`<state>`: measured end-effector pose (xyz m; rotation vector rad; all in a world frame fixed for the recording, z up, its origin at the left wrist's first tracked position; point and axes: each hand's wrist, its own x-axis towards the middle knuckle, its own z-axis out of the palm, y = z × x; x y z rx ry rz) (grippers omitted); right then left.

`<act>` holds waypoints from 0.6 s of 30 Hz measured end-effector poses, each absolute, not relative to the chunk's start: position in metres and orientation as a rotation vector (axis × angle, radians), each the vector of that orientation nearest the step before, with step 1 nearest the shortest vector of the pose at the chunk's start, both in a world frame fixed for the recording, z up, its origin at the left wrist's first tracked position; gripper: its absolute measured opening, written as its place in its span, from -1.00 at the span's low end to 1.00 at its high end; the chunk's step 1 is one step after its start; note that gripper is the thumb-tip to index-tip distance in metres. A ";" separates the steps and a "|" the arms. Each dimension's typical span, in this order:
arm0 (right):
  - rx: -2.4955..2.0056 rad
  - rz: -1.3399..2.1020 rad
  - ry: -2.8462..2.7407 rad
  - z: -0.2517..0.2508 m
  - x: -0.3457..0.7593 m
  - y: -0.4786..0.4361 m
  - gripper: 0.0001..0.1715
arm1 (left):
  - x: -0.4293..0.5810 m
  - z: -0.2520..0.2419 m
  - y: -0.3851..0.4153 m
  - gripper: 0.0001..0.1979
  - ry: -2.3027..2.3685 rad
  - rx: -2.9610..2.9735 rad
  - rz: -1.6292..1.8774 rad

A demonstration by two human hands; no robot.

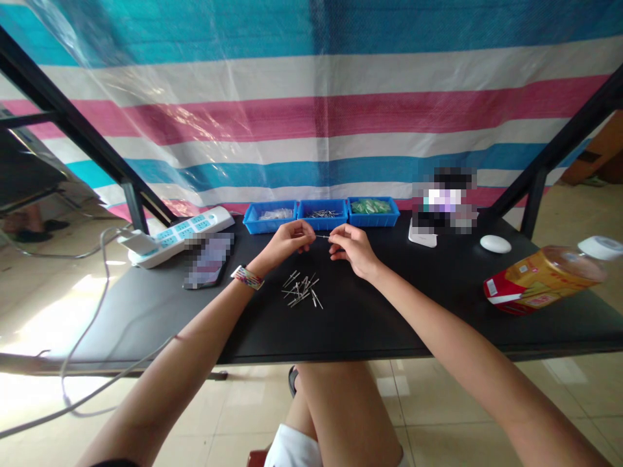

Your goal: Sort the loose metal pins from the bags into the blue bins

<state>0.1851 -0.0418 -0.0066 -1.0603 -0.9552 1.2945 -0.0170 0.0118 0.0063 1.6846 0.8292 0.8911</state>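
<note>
Our left hand (pixel 291 239) and right hand (pixel 355 250) pinch a thin metal pin (pixel 323 237) from either side, the pin bridging the gap between them, just in front of the middle blue tray (pixel 323 224), more loose pins (pixel 302 290) nearer us on the worktop (pixel 384 318).

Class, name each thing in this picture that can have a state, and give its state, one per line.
Metal pin, held
Left hand, pinching the metal pin
Right hand, pinching the metal pin
Loose pins, lying in a heap
Left box, open, whitish pieces inside
Middle box, open, metal pieces inside
Right box, open, green pieces inside
Bottle, capped
Power strip, plug inserted
</note>
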 end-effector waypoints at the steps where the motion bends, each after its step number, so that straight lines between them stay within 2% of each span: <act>1: -1.054 1.303 -0.951 -0.007 0.185 -0.042 -0.84 | -0.017 0.006 0.012 -0.70 0.825 1.684 0.888; 9: -0.951 1.315 -0.780 0.003 0.191 -0.030 -0.84 | -0.021 0.004 0.017 -0.74 0.798 1.514 1.099; 12: -0.993 1.352 -0.759 0.004 0.199 -0.027 -0.70 | -0.021 0.004 0.018 -0.75 0.810 1.497 1.145; 16: -1.127 1.250 -0.969 0.001 0.207 -0.029 -0.85 | -0.020 0.007 0.015 -0.77 0.813 1.511 1.127; 18: -1.113 1.233 -1.182 0.000 0.208 -0.032 -0.86 | -0.020 0.009 0.014 -0.77 0.817 1.519 1.113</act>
